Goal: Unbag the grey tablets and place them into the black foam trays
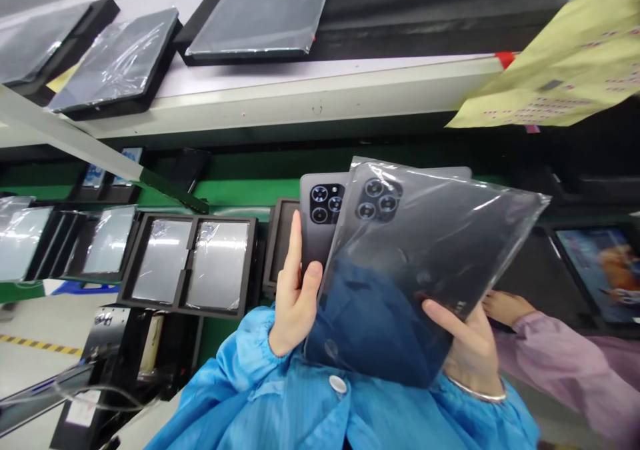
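My left hand (295,297) grips the left edge of a grey tablet (316,237), thumb on its back beside the camera block. In front of that tablet, and covering most of it, is a second dark tablet in a clear plastic sleeve (395,283), its cameras showing through the film. My right hand (470,343) holds this sleeved tablet at its lower right, thumb laid across the back. Both tablets are tilted, backs facing me. The fingers behind them are hidden.
Black foam trays (187,263) with film-covered tablets stand along the green conveyor at left. More wrapped tablets (260,17) lie on the shelf above. A yellow printed sheet (555,63) hangs at upper right. A co-worker's pink sleeve (565,363) reaches in close to my right hand.
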Motion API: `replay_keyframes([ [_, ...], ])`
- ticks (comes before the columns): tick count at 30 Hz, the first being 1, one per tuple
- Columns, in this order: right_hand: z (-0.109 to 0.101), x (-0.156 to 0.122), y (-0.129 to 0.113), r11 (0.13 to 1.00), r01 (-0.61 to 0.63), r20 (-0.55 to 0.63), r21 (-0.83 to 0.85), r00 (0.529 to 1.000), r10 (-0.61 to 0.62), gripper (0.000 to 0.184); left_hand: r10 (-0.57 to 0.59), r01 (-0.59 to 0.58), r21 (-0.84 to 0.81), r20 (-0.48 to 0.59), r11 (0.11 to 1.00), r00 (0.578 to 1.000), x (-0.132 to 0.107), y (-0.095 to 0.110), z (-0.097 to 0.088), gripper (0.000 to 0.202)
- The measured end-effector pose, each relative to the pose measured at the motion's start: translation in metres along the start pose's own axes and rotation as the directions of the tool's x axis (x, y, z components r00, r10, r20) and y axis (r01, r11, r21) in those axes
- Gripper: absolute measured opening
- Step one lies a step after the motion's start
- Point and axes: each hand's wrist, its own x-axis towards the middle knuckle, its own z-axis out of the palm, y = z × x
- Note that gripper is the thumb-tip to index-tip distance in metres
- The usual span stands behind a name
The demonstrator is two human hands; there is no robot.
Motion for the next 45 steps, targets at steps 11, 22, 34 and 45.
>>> replay_keyframes([
  [11, -0.011, 0.005, 0.000, 0.986, -0.166, 0.016, -0.028, 0.986, 0.166, 0.070, -0.128, 0.129, -0.129, 0.016, 0.983, 0.992, 0.000, -0.003, 0.008, 0.052],
  [22, 0.001, 0.002, -0.005, 0.958, 0.274, 0.076, -0.090, 0.961, -0.268, 0.104, 0.038, -0.043, -0.151, -0.037, 0.988, 0.999, -0.006, -0.009, 0.018, 0.042],
  [34, 0.000, -0.005, 0.000, 0.984, 0.172, 0.012, -0.035, 0.985, -0.172, 0.069, 0.276, -0.274, 0.037, -0.068, 0.961, 0.959, 0.004, 0.005, 0.012, 0.013],
  [45, -0.004, -0.009, 0.001, 0.992, 0.120, -0.031, -0.028, 0.992, -0.121, 0.068, 0.360, -0.358, 0.107, 0.004, 0.928, 0.933, 0.003, 0.006, 0.009, 0.014],
])
